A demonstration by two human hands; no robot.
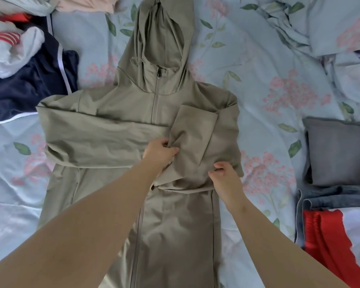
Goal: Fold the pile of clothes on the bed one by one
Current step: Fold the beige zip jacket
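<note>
The grip of the left hand (pixel 159 152) is closed: thumb and curled fingers pinch a bunch of cloth at the inner edge of the folded sleeve (pixel 195 132). The right hand (pixel 227 177) also has a tight grip, and it pinches the lower edge of the same sleeve between thumb and fingers. Both forearms are bare and reach forward from the bottom of the view.

The sleeve belongs to an olive jacket (pixel 175 225), which lies flat on the bed (pixel 268 59), front side up, with the zipper closed and the hood (pixel 162 38) pointing away from the person. The other sleeve (pixel 96 134) is laid across the chest.

The bed has a pale blue cover with pink flowers and green leaves. A pile of clothes (pixel 19 59) lies at the far left, and a grey folded piece (pixel 339 152), a blue denim piece (pixel 330 196) and a red cloth (pixel 324 235) lie at the right.

The lower hem of the jacket is cut off by the frame, and the left forearm hides part of its front.
</note>
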